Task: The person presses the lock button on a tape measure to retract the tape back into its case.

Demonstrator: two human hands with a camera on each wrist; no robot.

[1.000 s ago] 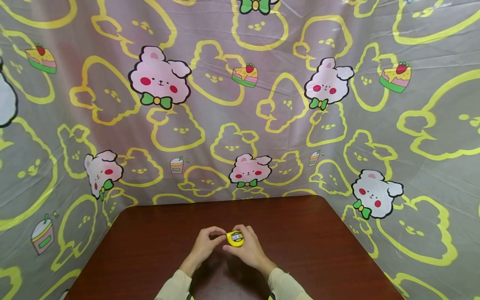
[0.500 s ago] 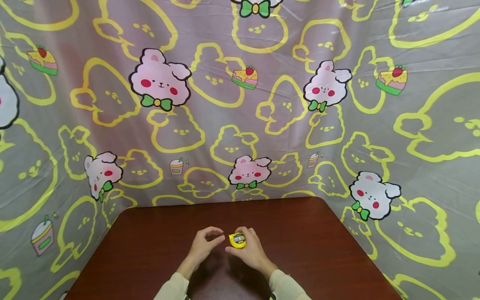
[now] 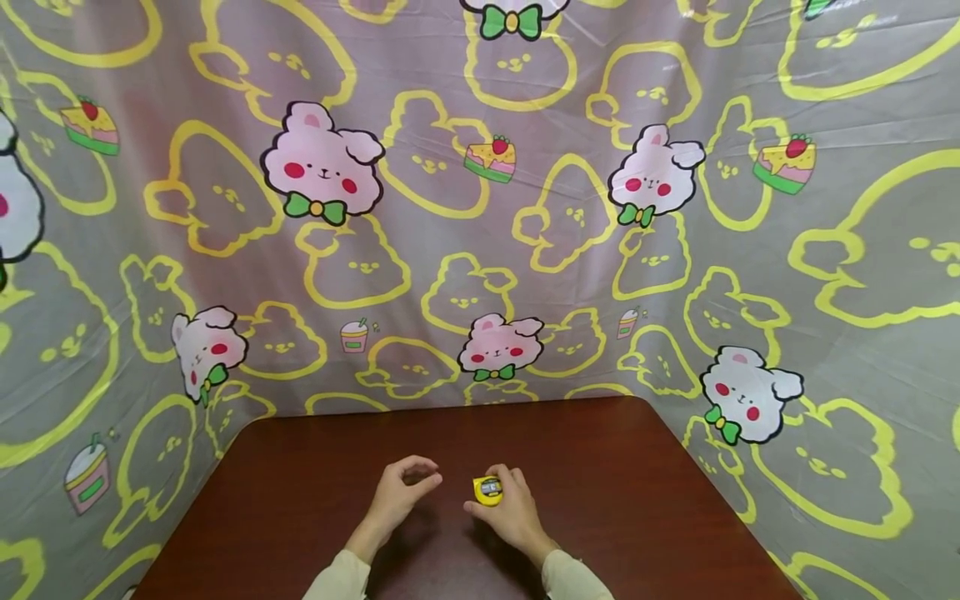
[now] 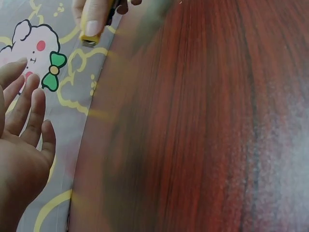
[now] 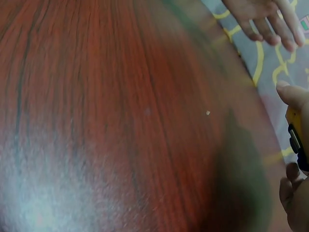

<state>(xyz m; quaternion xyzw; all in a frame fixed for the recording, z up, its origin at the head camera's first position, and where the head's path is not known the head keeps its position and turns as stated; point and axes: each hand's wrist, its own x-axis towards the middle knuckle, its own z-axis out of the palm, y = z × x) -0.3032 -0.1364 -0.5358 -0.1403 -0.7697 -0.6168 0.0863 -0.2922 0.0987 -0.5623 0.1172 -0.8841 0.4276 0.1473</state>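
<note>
A small yellow tape measure (image 3: 487, 490) with a grey and black label is held by my right hand (image 3: 513, 510), its fingers and thumb curled round the case. In the right wrist view the tape measure (image 5: 295, 137) shows only in part at the right edge, behind the thumb. My left hand (image 3: 399, 492) hovers to the left of it, apart from it, with fingers loosely bent and nothing between them. The left wrist view shows the left hand (image 4: 26, 150) with its fingers spread, while the tape measure (image 4: 91, 36) sticks out of the right hand above.
Beneath both hands lies a dark red-brown wooden table (image 3: 315, 467) with rounded far corners. A grey cloth (image 3: 442, 225) printed with bunnies and yellow outlines surrounds it at the back and sides. A tiny pale speck (image 5: 208, 112) lies on the wood.
The left hand was at the tape measure's left edge a second ago and has moved away to the left. My right hand has carried the tape measure rightward and slightly nearer.
</note>
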